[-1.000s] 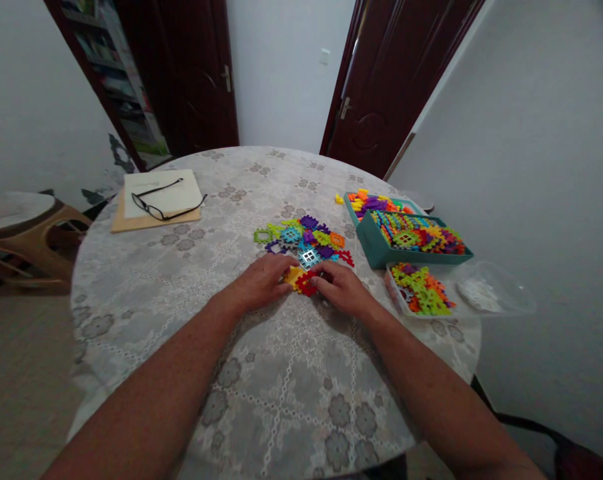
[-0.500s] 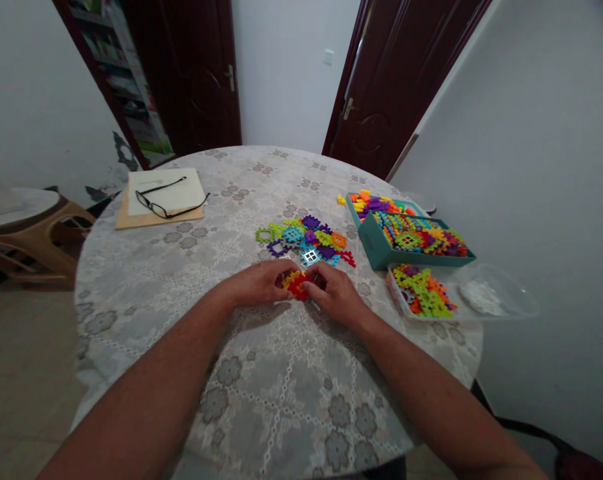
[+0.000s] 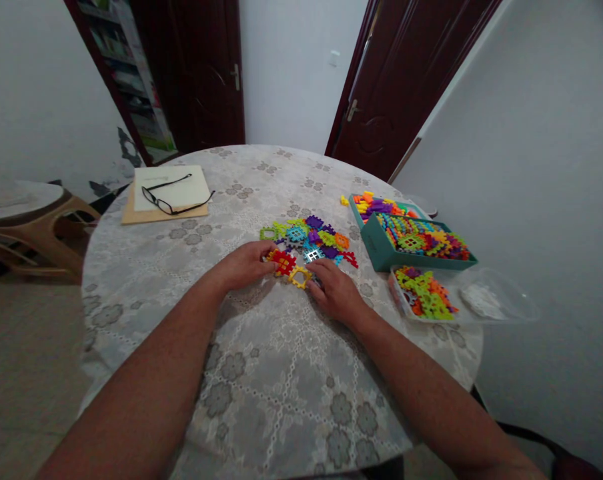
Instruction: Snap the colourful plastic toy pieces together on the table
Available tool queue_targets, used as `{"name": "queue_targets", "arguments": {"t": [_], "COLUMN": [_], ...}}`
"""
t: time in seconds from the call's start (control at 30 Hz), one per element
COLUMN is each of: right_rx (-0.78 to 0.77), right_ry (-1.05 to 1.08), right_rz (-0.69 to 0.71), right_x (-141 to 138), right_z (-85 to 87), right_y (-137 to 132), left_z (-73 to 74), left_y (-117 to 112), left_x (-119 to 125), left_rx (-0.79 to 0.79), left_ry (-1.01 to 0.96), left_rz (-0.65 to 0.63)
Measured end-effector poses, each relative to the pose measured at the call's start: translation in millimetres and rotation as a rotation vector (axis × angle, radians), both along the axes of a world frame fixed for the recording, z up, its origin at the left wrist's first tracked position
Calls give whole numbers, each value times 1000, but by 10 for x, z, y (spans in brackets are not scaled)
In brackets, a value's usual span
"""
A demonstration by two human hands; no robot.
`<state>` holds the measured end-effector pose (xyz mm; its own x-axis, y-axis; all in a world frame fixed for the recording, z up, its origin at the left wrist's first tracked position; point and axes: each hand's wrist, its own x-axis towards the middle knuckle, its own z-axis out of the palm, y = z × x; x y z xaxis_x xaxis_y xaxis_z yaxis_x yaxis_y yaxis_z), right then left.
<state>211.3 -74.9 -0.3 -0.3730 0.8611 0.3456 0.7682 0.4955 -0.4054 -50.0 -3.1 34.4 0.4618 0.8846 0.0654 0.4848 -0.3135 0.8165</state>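
Observation:
My left hand (image 3: 246, 267) pinches a red interlocking building piece (image 3: 284, 263) with a window-like centre, and a bit of yellow shows by its fingertips. A yellow square frame piece (image 3: 300, 277) with toothed edges meets the red piece's lower right side; I cannot tell whether the two are locked together. On the yellow frame's right edge, the fingers of my right hand (image 3: 334, 287) are closed. Just beyond both hands lies a loose pile of toothed pieces in green, purple, blue and orange, among them a light-blue window piece (image 3: 313, 255).
To the right stand a teal box (image 3: 389, 255) of colourful pieces, another tray (image 3: 360, 212) behind it, and a clear plastic container (image 3: 399, 297) with its lid opened out. Black glasses (image 3: 165, 205) rest on papers (image 3: 196, 177) at the left. A patterned cloth (image 3: 281, 387) covers the round table.
My hands have moved apart, the left one away to the left. The red and yellow pieces, bunched between my fingers before, are now spread out flatter, with the yellow frame in sight. The view shifted slightly.

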Motion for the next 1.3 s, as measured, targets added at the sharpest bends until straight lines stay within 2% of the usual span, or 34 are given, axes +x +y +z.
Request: {"name": "queue_targets", "arguments": {"t": [0.13, 0.23, 0.33, 0.43, 0.53, 0.7, 0.87, 0.97, 1.1, 1.17, 1.3], "right_rx": [-74, -62, 4, 64, 58, -66, -59, -48, -53, -21, 158], "right_ry": [-177, -191, -96, 107, 261, 272, 233, 215, 221, 225, 123], "right_rz": [-12, -10, -42, -151, -185, -18, -27, -4, 39, 19, -127], "right_x": [-118, -156, -121, -58, -29, -70, -75, -61, -36, 1, 119], "right_z": [54, 55, 6, -25, -2, 24, -16, -2, 18, -7, -132], "right_y": [-67, -82, -46, 9, 23, -30, -20, -17, -5, 36, 175], "left_z": [-24, -43, -67, -124, -217, -308, -265, -245, -229, -222, -210], "left_y": [-1, -3, -2, -8, -26, -73, -108, -118, -140, -149, -147], "left_x": [21, 19, 17, 70, 187, 326, 317, 323, 356, 368, 365], "left_rx": [-77, -113, -116, -122, -139, 9, 171, 216, 192, 181, 183], "left_ry": [-77, -99, -61, -46, -93, 9, 237, 226, 179, 208, 234], "left_rz": [-71, -134, -190, -217, -216, -134, -47, -96, -214, -227, -188]}}
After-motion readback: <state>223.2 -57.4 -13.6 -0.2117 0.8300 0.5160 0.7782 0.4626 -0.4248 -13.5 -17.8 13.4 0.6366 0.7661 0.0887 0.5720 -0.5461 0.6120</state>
